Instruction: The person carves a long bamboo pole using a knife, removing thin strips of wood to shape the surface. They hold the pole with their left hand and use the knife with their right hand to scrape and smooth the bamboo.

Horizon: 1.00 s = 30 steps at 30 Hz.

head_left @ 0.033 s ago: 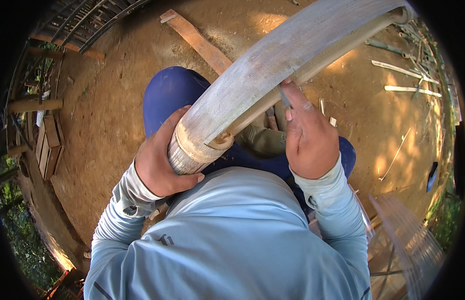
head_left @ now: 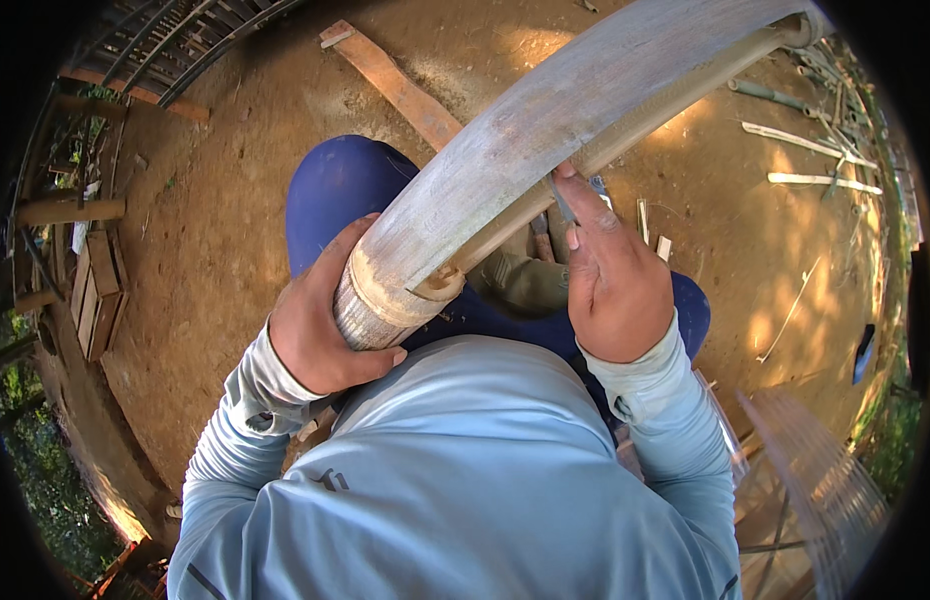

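A thick, pale grey bamboo pole [head_left: 515, 140] runs from my lap toward the upper right. A long opening is cut along its side, and its near end has a ridged ring. My left hand [head_left: 323, 325] is wrapped round that near end. At the opening's edge my right hand [head_left: 620, 270] grips a small grey blade [head_left: 564, 202], its index finger stretched along it. Most of the blade is hidden by the fingers. Below the pole, between my legs, lies a brown-handled tool [head_left: 543, 241] whose other parts are hidden.
A wooden plank [head_left: 390, 85] lies on the dirt ground beyond my knee. Bamboo strips [head_left: 823, 181] and poles lie at the right. A translucent corrugated sheet [head_left: 820, 480] stands at the lower right. Slatted bamboo [head_left: 190, 50] is at the upper left, with a wooden block [head_left: 100, 295] below.
My right hand has shifted slightly down and left along the opening's edge with the blade. My left hand and the pole stay almost in place.
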### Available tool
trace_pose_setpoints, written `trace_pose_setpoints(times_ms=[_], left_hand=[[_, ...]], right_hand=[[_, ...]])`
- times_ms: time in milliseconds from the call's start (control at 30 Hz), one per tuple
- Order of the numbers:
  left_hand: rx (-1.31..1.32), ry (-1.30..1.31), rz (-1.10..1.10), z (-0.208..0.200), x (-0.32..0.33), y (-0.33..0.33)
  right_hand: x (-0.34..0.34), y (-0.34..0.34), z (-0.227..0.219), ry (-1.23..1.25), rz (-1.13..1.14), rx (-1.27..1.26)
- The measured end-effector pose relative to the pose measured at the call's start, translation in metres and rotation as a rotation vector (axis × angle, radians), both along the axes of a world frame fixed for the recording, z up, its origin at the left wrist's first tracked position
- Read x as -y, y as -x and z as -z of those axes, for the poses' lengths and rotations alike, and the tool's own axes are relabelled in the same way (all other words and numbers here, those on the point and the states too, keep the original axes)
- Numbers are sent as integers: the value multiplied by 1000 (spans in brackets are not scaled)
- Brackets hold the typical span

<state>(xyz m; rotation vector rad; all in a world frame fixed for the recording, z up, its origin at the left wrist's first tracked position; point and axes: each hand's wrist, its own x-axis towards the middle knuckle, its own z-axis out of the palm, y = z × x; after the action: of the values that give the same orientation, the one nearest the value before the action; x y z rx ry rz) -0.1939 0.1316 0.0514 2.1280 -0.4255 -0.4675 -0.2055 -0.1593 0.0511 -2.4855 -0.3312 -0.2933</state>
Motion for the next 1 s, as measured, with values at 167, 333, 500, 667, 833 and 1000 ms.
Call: trace_pose_setpoints(times_ms=[167,333,500,667,833,1000], left_hand=[[6,78,-14,8,-3,2],[27,26,2,4,0,2],[-21,114,-9,11,-5,0],[-9,63,0,3,1,-1],[-31,111,-31,12,-4,1],[3,91,-20,11,1,1]], right_hand=[[18,-18,-12,-87,48,70],[18,-11,-1,-40,68,135],[27,-30,-18,-93,130,124],[17,-15,2,-82,24,179],[31,-32,-18,-221,125,83],[4,-1,0,25,-109,-79]])
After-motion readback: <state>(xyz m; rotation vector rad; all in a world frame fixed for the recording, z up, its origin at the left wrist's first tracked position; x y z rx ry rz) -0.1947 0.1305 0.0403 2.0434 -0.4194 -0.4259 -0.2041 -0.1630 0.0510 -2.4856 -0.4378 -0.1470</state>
